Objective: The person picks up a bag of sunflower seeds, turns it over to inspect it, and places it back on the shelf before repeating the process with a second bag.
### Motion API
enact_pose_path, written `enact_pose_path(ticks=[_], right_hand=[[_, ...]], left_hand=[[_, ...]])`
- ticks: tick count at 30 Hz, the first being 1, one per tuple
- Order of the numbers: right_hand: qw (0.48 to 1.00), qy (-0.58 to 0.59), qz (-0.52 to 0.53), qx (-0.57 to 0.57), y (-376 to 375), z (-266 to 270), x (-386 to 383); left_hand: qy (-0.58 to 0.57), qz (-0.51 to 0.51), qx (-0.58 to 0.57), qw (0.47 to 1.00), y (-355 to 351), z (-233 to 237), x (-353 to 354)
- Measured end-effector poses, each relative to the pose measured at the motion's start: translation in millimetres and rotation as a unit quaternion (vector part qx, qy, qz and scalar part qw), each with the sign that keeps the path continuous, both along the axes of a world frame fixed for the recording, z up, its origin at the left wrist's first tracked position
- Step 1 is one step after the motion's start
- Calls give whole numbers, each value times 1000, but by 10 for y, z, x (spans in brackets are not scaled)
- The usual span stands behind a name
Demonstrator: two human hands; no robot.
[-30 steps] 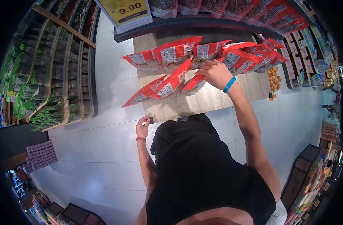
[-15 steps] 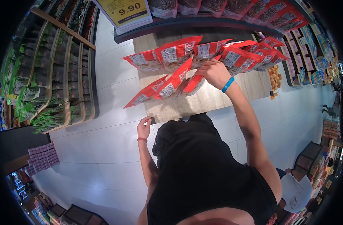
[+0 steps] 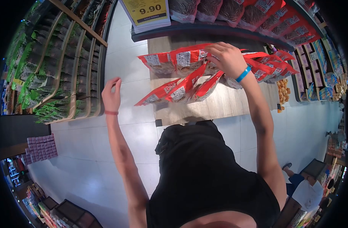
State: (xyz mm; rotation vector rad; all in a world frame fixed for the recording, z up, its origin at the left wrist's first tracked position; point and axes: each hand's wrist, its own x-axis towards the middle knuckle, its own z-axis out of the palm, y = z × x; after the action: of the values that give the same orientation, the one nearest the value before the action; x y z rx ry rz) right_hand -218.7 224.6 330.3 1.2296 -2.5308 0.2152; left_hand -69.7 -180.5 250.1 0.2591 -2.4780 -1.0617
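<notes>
My right hand (image 3: 230, 60), with a blue wristband, reaches over the back row of red plastic food bags. Its fingers curl down around the top of one red bag (image 3: 212, 69), partly hidden behind them. Just in front, another red bag (image 3: 209, 88) leans in the front row beside two more bags (image 3: 183, 89). The bags stand on a pale wood-patterned display table (image 3: 197, 111). My left hand (image 3: 112, 95), with a red wristband, is in the air left of the table. Its fingers are slightly bent, with a gap to the thumb, and hold nothing.
Above the table's far side runs a dark shelf (image 3: 204, 27) of similar bags, with a yellow price sign (image 3: 149, 11) reading 9.90. A rack of green-and-dark packets (image 3: 54, 72) stands left. Orange-brown packets (image 3: 283, 93) lie right of the table. A person in white (image 3: 307, 193) is behind right.
My right hand has left the front bag and risen to the back row. My left hand has moved from the table's near corner up and left. The front-row bag now leans more upright.
</notes>
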Motion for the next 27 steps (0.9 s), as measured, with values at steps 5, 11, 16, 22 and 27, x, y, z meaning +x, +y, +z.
enact_pose_path(ticks=[5,11,16,22,27], right_hand=[[998,-32,20,58,-413,-314,-593],[962,-146,-54,224,-729,-318,-771],[981,-69,-5,179,-672,-420,-866],[980,-87,-4,177,-679,-574,-900],[981,-92,-28,171,-719,-597,-887]], left_hand=[[91,-176,-245,949,299,265,-930],[-162,-239,-367,884,629,96,-1556],[-181,-209,-386,880,636,28,-1700],[-197,-192,-365,889,662,98,-1624],[-202,-191,-351,894,690,130,-1591]])
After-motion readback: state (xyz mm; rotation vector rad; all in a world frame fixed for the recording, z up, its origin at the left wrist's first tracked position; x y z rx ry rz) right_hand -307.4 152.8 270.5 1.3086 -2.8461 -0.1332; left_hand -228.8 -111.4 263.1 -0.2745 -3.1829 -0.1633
